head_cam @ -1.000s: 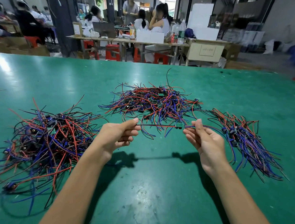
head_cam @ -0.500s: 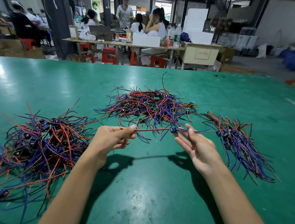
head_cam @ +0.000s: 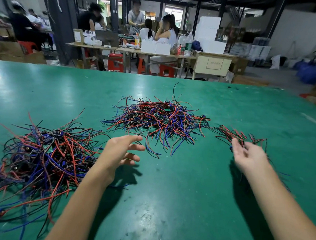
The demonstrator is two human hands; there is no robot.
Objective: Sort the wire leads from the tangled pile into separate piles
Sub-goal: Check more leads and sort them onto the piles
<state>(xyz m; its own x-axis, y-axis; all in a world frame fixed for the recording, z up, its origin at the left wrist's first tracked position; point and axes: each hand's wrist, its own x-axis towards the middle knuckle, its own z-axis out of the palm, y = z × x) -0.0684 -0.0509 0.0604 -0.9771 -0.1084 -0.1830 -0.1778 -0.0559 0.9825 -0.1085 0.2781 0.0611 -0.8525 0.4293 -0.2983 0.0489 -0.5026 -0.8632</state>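
Head view: a person's two bare forearms reach out over a wide green table [head_cam: 165,205], seen from above and behind the hands.
Left hand: the left hand [head_cam: 119,151] hovers near the middle of the table with its fingers spread and relaxed, holding nothing; its fingertips point toward the near edge of the centre pile.
Right hand: the right hand [head_cam: 249,157] is at the right, over the near end of the small right pile, fingers loosely extended and blurred; whether it has hold of a lead I cannot tell.
Centre pile: the tangled pile [head_cam: 161,120] of red, blue and black wire leads lies mid-table, farther away than both hands, with small dark components mixed in.
Left pile: a large left pile [head_cam: 41,156] of the same leads spreads across the near left of the table, just beside the left forearm.
Right pile: a small right pile [head_cam: 235,134] of leads lies at the right, partly hidden by the right hand, close to the centre pile's right edge.
Far room: beyond the table's far edge, seated people [head_cam: 160,33] work at cluttered benches with red stools [head_cam: 116,61] beneath.
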